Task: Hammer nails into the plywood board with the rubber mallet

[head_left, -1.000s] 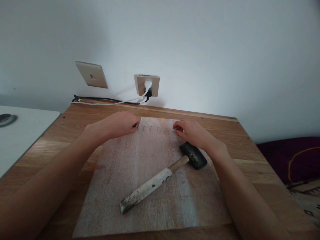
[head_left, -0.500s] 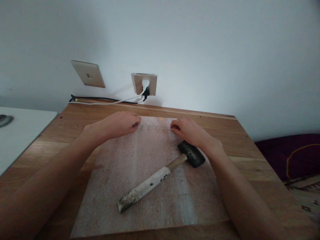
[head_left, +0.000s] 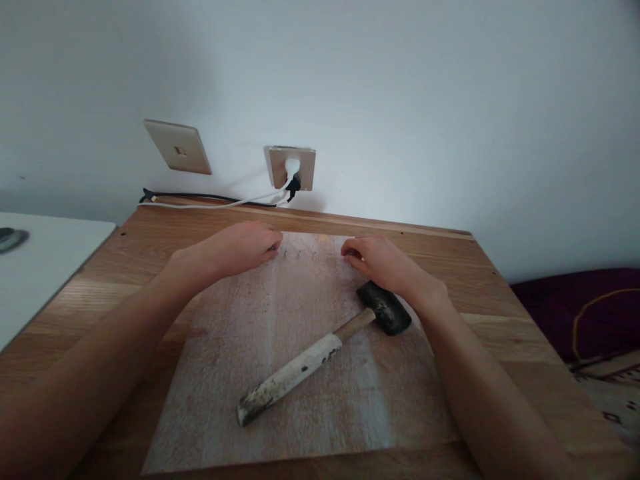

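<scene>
Board, flat at the centre, pale and worn; clock read from its middle, twelve toward the wall. Near its twelve o'clock edge, a short row of small metal pins, four in plain sight, upright or slightly leaning; too small to tell nail from screw. Left hand at eleven, fingers curled nearly closed about a glint of metal at the row's end. Right hand at one, much the same at the opposite end. Unable to tell in either whether gripped or merely touched. Hammer lying across the board, black head toward two, whitish handle butt toward eight; just below the right wrist.

In the wall socket, at twelve: white plug and black plug, white cable and black cable trailing toward eleven. Second wall plate at eleven.

Under the board, wooden tabletop, back edge along a plain pale wall. White surface between nine and ten. Purple fabric at three.
</scene>
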A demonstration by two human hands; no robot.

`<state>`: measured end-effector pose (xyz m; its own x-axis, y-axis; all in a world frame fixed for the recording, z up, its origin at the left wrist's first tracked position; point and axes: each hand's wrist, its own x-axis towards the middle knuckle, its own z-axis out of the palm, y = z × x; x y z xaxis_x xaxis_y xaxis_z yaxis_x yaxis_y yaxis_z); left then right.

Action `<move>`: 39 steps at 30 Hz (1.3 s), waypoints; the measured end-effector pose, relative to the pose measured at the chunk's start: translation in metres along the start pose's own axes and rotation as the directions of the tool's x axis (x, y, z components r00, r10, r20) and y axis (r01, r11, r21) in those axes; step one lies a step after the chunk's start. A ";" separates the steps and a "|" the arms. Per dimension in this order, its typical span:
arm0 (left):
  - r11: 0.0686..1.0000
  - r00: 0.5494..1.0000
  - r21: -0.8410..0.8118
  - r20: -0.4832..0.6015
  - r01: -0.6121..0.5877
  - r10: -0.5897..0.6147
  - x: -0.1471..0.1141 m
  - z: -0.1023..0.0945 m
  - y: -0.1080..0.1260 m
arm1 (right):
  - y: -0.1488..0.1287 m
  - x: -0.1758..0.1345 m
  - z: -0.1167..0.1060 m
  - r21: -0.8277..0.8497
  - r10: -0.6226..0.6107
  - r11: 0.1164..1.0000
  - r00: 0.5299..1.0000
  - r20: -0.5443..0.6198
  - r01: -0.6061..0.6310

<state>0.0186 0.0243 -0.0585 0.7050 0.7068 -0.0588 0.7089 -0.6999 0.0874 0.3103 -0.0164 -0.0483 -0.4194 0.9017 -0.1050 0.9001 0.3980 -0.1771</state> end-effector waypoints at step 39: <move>1.000 1.000 0.027 -0.004 0.006 -0.006 0.008 0.006 0.021 | -0.032 0.013 0.014 -0.168 -0.015 0.986 1.000 -0.006 0.014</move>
<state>0.0389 0.0144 -0.0628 0.7010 0.7111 -0.0554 0.7132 -0.6984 0.0600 0.2748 -0.0195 -0.0575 -0.4319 0.8967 -0.0969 0.9014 0.4329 -0.0118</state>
